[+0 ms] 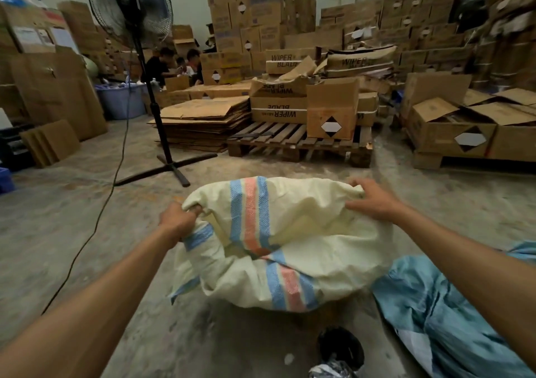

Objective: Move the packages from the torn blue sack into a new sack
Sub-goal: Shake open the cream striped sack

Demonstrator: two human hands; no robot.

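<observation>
Cartons stacked high (pixel 261 14) wall the far side of the room, with a pallet (pixel 298 145) of wiper-blade boxes and a standing fan (pixel 130 12) on the concrete floor (pixel 72 218) between them and you. Nearer, the new sack (pixel 290 232), cream with blue and red stripes, sits just ahead of you with its mouth held wide, presumably so packages can drop straight in. The torn blue sack (pixel 435 319) lies crumpled on the floor at your right, just beside the new one; the only package you can make out is a dark wrapped bundle (pixel 339 351) near your feet. Your left hand (pixel 178 221) has its fingers curled, bunching the rim on its side. Your right hand (pixel 374 200) pinches the far rim, fingers spread over the cloth, pulling the mouth open.
</observation>
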